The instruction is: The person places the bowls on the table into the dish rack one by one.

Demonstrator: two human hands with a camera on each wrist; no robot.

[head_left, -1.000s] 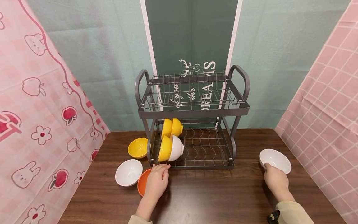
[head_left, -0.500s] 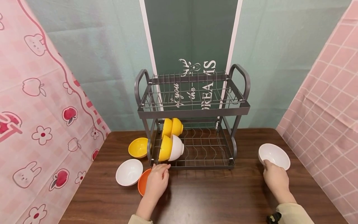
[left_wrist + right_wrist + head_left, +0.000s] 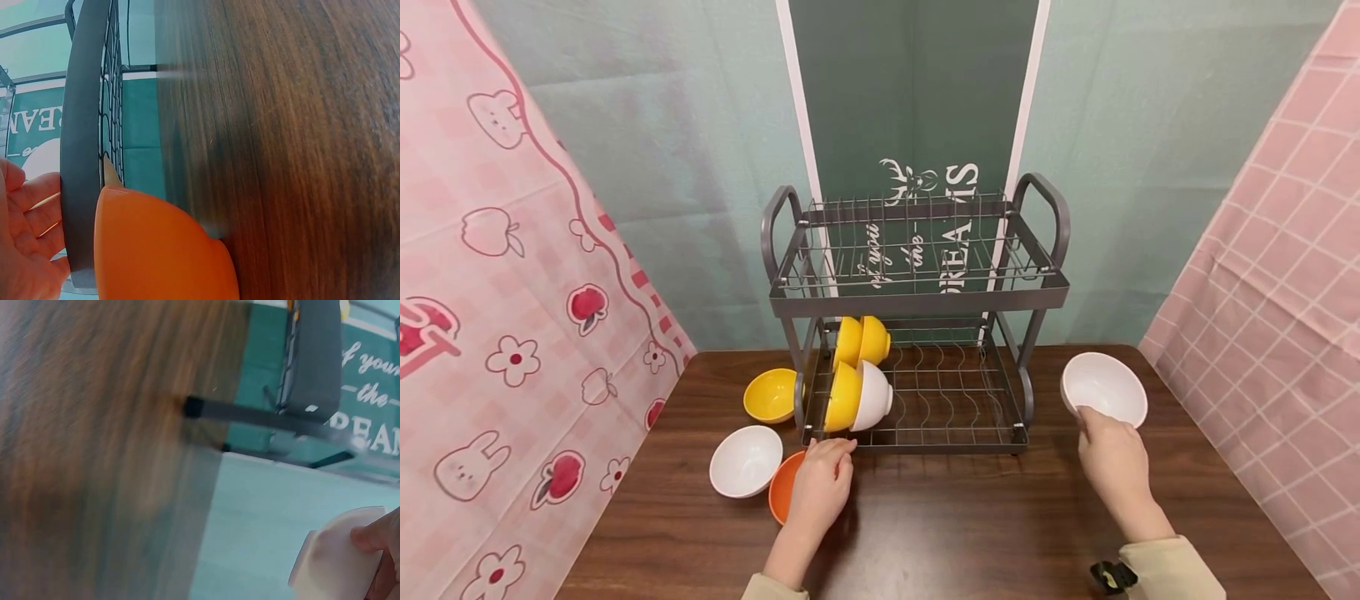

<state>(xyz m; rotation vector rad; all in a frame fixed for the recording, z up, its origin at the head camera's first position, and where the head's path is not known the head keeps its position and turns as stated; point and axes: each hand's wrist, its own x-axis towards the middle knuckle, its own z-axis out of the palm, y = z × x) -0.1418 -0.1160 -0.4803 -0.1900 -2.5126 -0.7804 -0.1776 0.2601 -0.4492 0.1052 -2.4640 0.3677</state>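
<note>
In the head view, my right hand (image 3: pixel 1113 460) pinches the near rim of a white bowl (image 3: pixel 1105 387) to the right of the rack. The right wrist view shows the thumb pressed on the side of this bowl (image 3: pixel 337 559), which is clear of the table. My left hand (image 3: pixel 822 483) rests at the front rail of the grey two-tier dish rack (image 3: pixel 925 450), its fingers loosely extended and touching the rail (image 3: pixel 84 137). Below that hand sits an orange bowl (image 3: pixel 782 487), partly covered by it in the head view.
On the rack's lower tier, yellow bowls (image 3: pixel 844 398) and a white bowl (image 3: pixel 874 398) stand on edge at the left. A yellow bowl (image 3: pixel 771 396) and another white bowl (image 3: pixel 747 462) sit on the wooden table (image 3: pixel 955 525), left of the rack. Fabric curtains (image 3: pixel 1150 167) surround the table.
My right hand has lifted the white bowl and carried it left and away from me, toward the rack. My left hand stays in place at the rail.
</note>
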